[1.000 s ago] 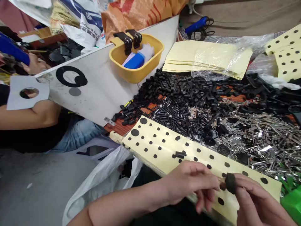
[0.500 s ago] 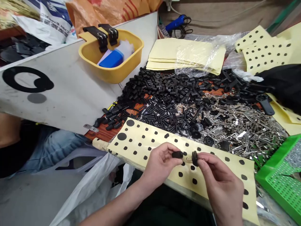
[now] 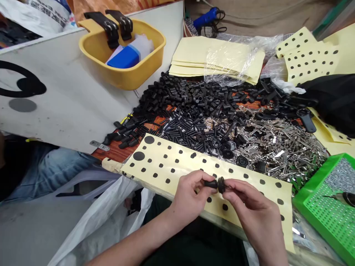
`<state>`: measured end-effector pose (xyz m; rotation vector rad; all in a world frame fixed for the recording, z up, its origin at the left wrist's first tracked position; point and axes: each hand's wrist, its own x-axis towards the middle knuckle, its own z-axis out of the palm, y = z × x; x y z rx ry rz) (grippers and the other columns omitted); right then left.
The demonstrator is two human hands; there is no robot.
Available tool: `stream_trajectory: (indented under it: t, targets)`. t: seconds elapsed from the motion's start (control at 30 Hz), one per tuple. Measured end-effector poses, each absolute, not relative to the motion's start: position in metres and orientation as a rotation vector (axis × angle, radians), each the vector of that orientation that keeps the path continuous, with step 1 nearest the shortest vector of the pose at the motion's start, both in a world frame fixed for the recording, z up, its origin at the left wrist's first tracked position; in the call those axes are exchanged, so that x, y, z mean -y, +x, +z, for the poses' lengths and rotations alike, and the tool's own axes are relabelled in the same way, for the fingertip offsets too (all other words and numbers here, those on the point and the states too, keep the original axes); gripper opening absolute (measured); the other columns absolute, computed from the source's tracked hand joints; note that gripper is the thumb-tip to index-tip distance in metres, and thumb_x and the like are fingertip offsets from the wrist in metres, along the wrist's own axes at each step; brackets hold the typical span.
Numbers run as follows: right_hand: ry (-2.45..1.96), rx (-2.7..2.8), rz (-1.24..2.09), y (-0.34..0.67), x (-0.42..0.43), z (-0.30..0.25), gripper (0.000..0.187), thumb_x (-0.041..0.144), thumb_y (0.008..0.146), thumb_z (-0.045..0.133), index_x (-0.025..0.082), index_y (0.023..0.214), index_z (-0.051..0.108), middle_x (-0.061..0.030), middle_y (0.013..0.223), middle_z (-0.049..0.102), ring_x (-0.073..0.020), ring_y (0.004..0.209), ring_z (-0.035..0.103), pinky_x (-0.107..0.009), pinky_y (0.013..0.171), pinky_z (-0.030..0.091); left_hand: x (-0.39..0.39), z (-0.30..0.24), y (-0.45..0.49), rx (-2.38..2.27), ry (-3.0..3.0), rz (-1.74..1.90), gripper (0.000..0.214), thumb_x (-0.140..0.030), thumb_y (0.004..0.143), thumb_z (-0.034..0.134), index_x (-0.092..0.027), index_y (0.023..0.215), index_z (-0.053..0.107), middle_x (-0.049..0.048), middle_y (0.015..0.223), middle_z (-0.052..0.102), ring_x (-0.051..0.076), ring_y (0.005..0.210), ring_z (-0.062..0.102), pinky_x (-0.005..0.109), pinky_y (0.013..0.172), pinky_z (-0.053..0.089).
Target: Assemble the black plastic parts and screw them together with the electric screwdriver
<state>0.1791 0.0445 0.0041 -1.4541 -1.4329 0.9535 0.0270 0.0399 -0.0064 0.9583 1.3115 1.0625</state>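
Note:
My left hand (image 3: 191, 194) pinches a short black plastic sleeve (image 3: 210, 183) between thumb and fingers. Opposite it, my right hand (image 3: 249, 205) grips a round black ribbed knob-like part (image 3: 221, 184) at its right side. The two pieces meet end to end, or nearly so; whether they are joined I cannot tell. Both hands are above a yellow sheet with black dots (image 3: 177, 166). Behind the sheet lie piles of black coil springs (image 3: 183, 129), black sleeves (image 3: 177, 90) and thin shiny metal pieces (image 3: 283, 147).
A yellow bin (image 3: 122, 77) hangs on the white partition (image 3: 63, 92) at left. A green perforated basket (image 3: 318, 207) with small metal parts and a pointed tool (image 3: 346, 198) is at right. Yellow sheets (image 3: 191, 55) are stacked behind. A person's jeans (image 3: 63, 170) show beyond the partition.
The gap between the two black parts has closed, and the thin metal prong that showed between them is now hidden. The camera view has shifted slightly.

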Motion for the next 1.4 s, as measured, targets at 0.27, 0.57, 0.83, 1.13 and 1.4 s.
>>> stream_trajectory:
  t: [0.27, 0.57, 0.83, 1.13, 1.4]
  targets:
    - [-1.517, 1.258, 1.164, 0.178, -0.044, 0.003, 0.03, 0.03, 0.06, 0.081, 0.021, 0.087, 0.076, -0.0076, 0.085, 0.076, -0.0215, 0.07, 0.072, -0.033, 0.066, 0.063, -0.036, -0.005, 0.025, -1.277, 1.173, 1.042, 0.011, -0.009, 0.074, 0.057, -0.016, 0.078, 0.065, 0.0037, 0.078, 0.068, 0.016, 0.073, 0.063, 0.025, 0.065, 0.049]
    - [-1.49, 1.308, 1.221, 0.18, -0.043, -0.006, 0.024, 0.03, 0.063, 0.079, 0.021, 0.085, 0.075, -0.0062, 0.084, 0.073, -0.0186, 0.069, 0.069, -0.033, 0.068, 0.061, -0.036, -0.01, 0.028, -1.279, 1.09, 1.04, 0.011, -0.009, 0.072, 0.056, -0.016, 0.076, 0.064, 0.0022, 0.073, 0.068, 0.015, 0.068, 0.063, 0.025, 0.063, 0.048]
    - [-1.405, 1.435, 1.279, 0.183, -0.051, -0.009, 0.022, 0.027, 0.065, 0.078, 0.02, 0.086, 0.073, -0.004, 0.075, 0.072, -0.0172, 0.066, 0.068, -0.03, 0.065, 0.06, -0.041, -0.013, 0.028, -1.155, 0.663, 0.955, 0.012, -0.011, 0.061, 0.062, -0.014, 0.072, 0.058, -0.0056, 0.053, 0.057, 0.006, 0.041, 0.046, 0.02, 0.043, 0.042]
    - [-1.401, 1.4, 1.269, 0.187, -0.052, 0.0, 0.025, 0.025, 0.064, 0.078, 0.021, 0.088, 0.074, -0.0049, 0.079, 0.073, -0.0179, 0.067, 0.068, -0.027, 0.058, 0.059, -0.042, 0.001, 0.025, -1.067, 0.714, 0.932, 0.013, -0.016, 0.069, 0.059, -0.015, 0.081, 0.055, -0.0028, 0.062, 0.06, 0.01, 0.049, 0.059, 0.024, 0.054, 0.049]
    - [-1.377, 0.978, 1.64, 0.184, -0.047, -0.002, 0.028, 0.036, 0.065, 0.08, 0.016, 0.082, 0.073, -0.0027, 0.061, 0.07, -0.0137, 0.051, 0.064, -0.025, 0.055, 0.056, -0.033, -0.008, 0.031, -1.307, 1.501, 1.085, 0.01, -0.012, 0.082, 0.048, -0.019, 0.077, 0.055, 0.0033, 0.074, 0.062, 0.015, 0.069, 0.059, 0.027, 0.067, 0.047]
